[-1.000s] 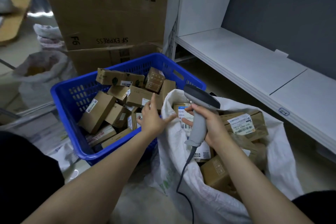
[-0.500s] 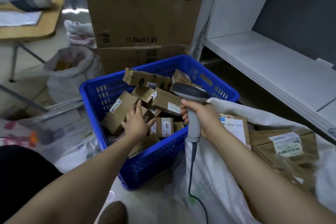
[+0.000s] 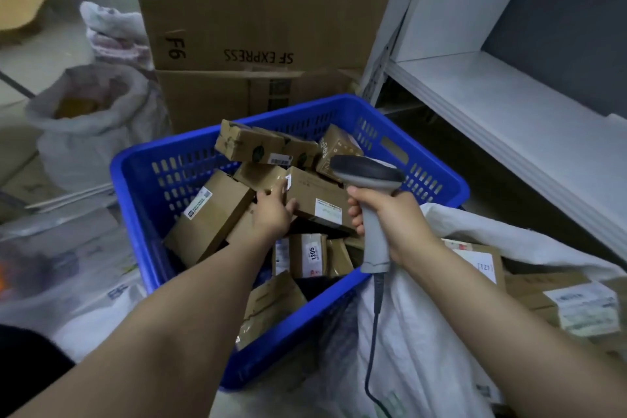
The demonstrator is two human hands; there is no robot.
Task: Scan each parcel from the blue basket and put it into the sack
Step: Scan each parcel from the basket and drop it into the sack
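Note:
The blue basket point(image 3: 142, 200) sits on the floor in the middle, filled with several brown cardboard parcels. My left hand point(image 3: 271, 214) reaches into it and grips the left edge of a flat brown parcel with a white label point(image 3: 320, 200). My right hand point(image 3: 390, 220) holds the grey barcode scanner point(image 3: 369, 187) by its handle, above the basket's right side; its cable hangs down. The white sack point(image 3: 424, 332) stands at the lower right with labelled parcels point(image 3: 583, 309) inside.
Large SF Express cartons point(image 3: 258, 10) stand behind the basket. A second white sack point(image 3: 84, 125) stands at the left. A white shelf unit point(image 3: 509, 105) runs along the right. Plastic bags lie on the floor at the left.
My left hand went from the sack's rim into the basket and has taken hold of a labelled parcel. The scanner in my right hand moved from over the sack to over the basket.

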